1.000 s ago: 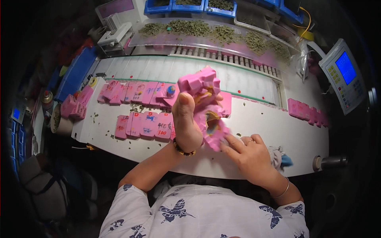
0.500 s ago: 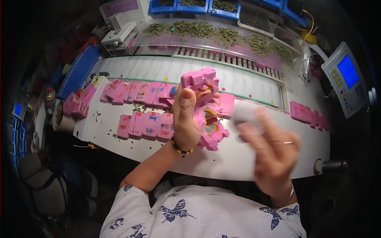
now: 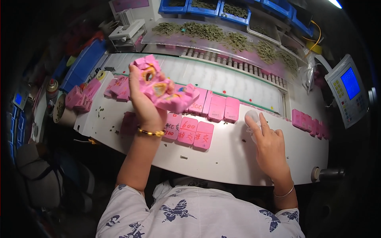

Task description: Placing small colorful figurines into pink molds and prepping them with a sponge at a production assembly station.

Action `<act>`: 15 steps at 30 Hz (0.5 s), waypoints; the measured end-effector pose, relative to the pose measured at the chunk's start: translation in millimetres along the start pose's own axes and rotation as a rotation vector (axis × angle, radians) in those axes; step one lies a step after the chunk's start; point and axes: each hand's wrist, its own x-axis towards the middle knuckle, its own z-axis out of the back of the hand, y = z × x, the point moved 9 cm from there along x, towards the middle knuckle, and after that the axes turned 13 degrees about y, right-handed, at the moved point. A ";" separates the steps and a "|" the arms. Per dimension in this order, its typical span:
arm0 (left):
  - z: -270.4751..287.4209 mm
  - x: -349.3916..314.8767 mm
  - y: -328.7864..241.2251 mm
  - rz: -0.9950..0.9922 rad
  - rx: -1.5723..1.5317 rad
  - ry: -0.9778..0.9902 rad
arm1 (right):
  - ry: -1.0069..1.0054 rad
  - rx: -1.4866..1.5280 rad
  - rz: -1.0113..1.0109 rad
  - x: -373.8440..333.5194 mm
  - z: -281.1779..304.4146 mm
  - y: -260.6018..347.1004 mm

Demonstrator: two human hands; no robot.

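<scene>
Raised over the left part of the table, my left hand (image 3: 147, 108) grips a bunch of crumpled pink packets (image 3: 158, 88) with yellow and orange print; part of its fingers is hidden behind them. My right hand (image 3: 272, 152) is low over the right part of the white table, its fingers closed about a small whitish translucent piece (image 3: 251, 120), perhaps plastic or a cup. To its left lie flat pink blocks, handwritten on, in two rows: a far row (image 3: 216, 107) and a near row (image 3: 187, 129) partly covered by my left forearm.
Green leafy bits lie on a clear tray (image 3: 170, 39) above a metal roller strip (image 3: 222, 59). Blue bins (image 3: 204, 7) stand behind. More pink blocks (image 3: 303, 119) line the right edge, near a control panel (image 3: 347, 85). A dark cylinder (image 3: 332, 174) juts from the near-right edge.
My left hand has moved left with the pink packets, uncovering blocks on the table. My right hand, blurred before, has come down nearer the table with the whitish piece.
</scene>
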 end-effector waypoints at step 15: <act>17.3 -32.8 -9.9 0.212 0.114 -0.140 | -0.373 0.213 0.373 142.4 -1.9 130.0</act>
